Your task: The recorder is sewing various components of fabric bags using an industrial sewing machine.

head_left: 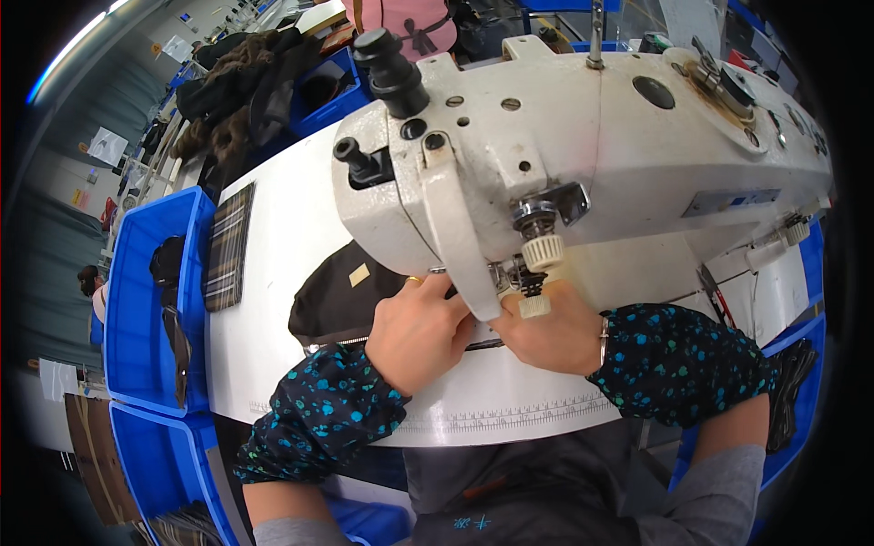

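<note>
A dark fabric piece (pixel 332 305) lies flat on the sewing table, with a small cream patch on top and what looks like zipper teeth along its near edge. My left hand (pixel 421 329) is closed on its right part, fingers bent and pressed together, a ring on one finger. Close by on the right, my right hand (pixel 553 335) curls in at the fabric's edge under the machine head, its fingertips partly hidden by the knobs. The white sewing machine (pixel 628 173) stands over both hands and hides the needle area. A narrow dark strip of the fabric shows between my hands.
Folded plaid fabric (pixel 229 246) lies at the table's left, beside a blue bin (pixel 137 300) holding dark pieces. Another blue bin (pixel 164 455) sits nearer. Red-handled snips (pixel 719 296) rest right of the machine. A printed ruler (pixel 510 416) follows the front edge. Dark garments are heaped behind.
</note>
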### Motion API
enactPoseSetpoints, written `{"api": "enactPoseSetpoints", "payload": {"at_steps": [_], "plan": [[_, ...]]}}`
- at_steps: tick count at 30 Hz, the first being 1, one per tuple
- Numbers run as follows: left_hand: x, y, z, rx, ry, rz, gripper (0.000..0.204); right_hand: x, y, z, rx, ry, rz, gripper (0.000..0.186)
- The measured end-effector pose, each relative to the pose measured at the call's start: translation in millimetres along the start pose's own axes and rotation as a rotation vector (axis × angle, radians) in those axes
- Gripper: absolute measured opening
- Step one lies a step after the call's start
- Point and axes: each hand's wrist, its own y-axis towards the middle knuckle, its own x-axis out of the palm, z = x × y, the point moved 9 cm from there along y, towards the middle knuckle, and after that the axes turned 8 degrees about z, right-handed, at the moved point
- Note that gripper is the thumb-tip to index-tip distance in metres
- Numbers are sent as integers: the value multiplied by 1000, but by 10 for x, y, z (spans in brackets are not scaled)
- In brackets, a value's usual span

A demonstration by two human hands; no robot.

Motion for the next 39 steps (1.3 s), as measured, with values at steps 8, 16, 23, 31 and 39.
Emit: {"api": "enactPoseSetpoints", "payload": {"at_steps": [8, 16, 23, 31, 39], "plan": [[-1, 66, 27, -15, -14, -94, 29, -43, -31, 0, -40, -86, 49, 11], [6, 87, 9, -34, 2, -97, 28, -1, -55, 72, -27, -78, 50, 7], [-7, 73, -28, -45, -48, -18, 24, -6, -34, 122, 62, 15, -2, 5], [24, 74, -4, -64, 42, -29, 21, -32, -11, -19, -26, -27, 37, 7], [56, 133, 104, -29, 30, -113, 22, -99, -1, 17, -38, 3, 96, 6]]}}
